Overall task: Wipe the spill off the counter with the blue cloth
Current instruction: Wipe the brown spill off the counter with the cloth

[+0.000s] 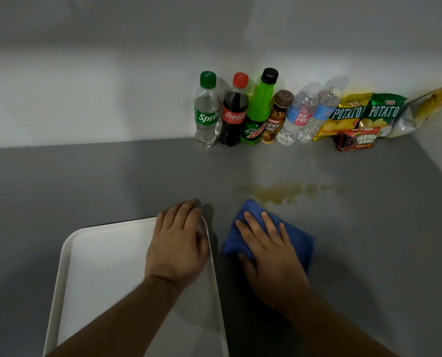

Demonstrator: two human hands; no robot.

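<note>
Now my right hand [268, 256] lies flat, palm down and fingers spread, pressing on the crumpled blue cloth [299, 240] on the grey tabletop [86, 181]. I see the cloth's far corner touching the near edge of a yellowish-brown liquid spill [279, 193], which stretches to the right in a thin trail of smaller drops. My left hand [178, 243] rests open, fingers loosely extended, on the far right corner of a white rectangular plastic tray [98, 266] that sits just beside the cloth; it grips nothing. Against the pale wall behind stands a row of bottles, touching one another: a clear Sprite bottle with a green cap [206, 112], a dark Coca-Cola bottle with a red cap [234, 114], a green Mountain Dew bottle with a black cap [259, 109], a small brown Kopiko coffee bottle [276, 119] and two clear water bottles [307, 112]. To their right I make out yellow and green potato chip bags [364, 114], a red fudge bar packet [357, 141] and a silver-and-yellow snack bag [426, 112].
</note>
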